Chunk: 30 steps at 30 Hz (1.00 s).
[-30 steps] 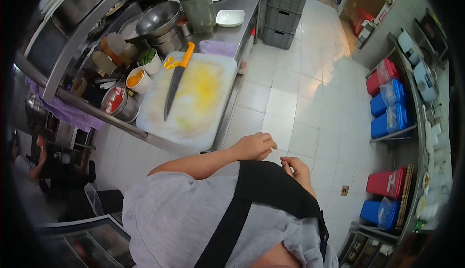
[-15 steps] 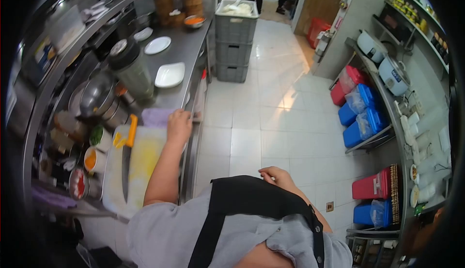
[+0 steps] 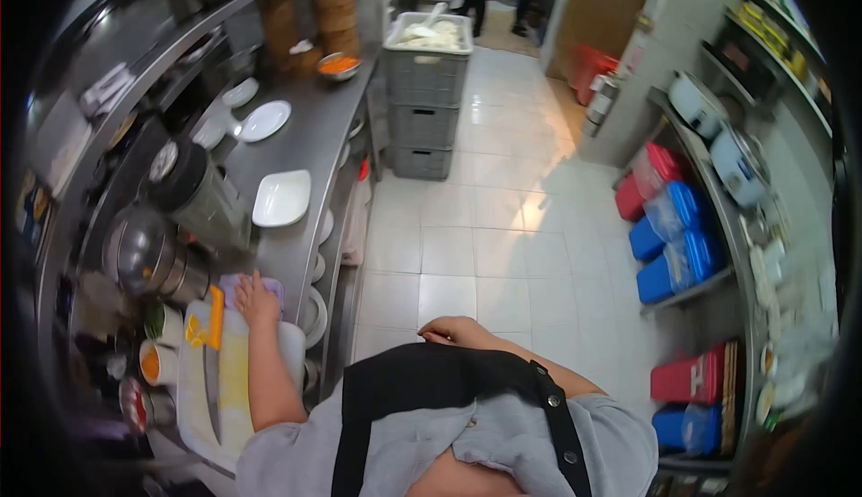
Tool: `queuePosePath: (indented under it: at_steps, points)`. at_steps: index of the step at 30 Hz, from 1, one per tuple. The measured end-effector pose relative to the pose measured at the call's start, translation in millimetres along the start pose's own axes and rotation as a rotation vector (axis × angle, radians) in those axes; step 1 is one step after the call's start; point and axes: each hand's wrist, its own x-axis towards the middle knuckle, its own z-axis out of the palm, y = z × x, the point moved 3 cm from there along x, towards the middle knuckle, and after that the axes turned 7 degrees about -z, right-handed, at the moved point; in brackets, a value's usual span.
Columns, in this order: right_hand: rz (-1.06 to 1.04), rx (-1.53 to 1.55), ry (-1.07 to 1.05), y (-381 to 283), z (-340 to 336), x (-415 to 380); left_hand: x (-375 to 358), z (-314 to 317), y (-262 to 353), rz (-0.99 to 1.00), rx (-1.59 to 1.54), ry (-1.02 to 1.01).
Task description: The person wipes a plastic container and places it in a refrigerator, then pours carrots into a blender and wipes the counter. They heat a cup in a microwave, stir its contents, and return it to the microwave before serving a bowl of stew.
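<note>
My left hand (image 3: 258, 302) lies on a folded purple cloth (image 3: 277, 290), fingers spread and open, at the far end of a white cutting board (image 3: 285, 353). On the board rests a knife with an orange handle (image 3: 216, 316), its blade pointing toward me, beside yellow slices (image 3: 195, 329). Yellow stains mark the board's surface. My right hand (image 3: 460, 331) is in front of my black apron, over the floor; its fingers are curled in, and nothing shows in them.
Left of the board stand containers of green leaves (image 3: 164, 324) and orange pieces (image 3: 151, 364). Beyond the cloth are a blender (image 3: 202, 196), a square white dish (image 3: 282, 199) and a plate (image 3: 264, 121). Stacked grey crates (image 3: 426, 79) stand ahead. Shelves with blue bins (image 3: 660, 272) line the right.
My left hand has moved down onto the purple cloth and its fingers have spread. My right hand has come inward across my front. The view has shifted.
</note>
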Motion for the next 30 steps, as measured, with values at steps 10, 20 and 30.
queuePosePath:
  at_steps: [10, 20, 30]
  points:
    - [0.027, 0.169, -0.189, 79, -105, 90, -26, -8, -14, -0.063, -0.366, 0.437]
    - [0.021, 0.333, -0.392, 129, -154, 151, -19, 12, -12, -0.292, -0.181, 0.505]
    - [0.2, 0.313, -0.363, 157, -184, 243, 9, -91, 33, -0.316, -1.323, 1.128]
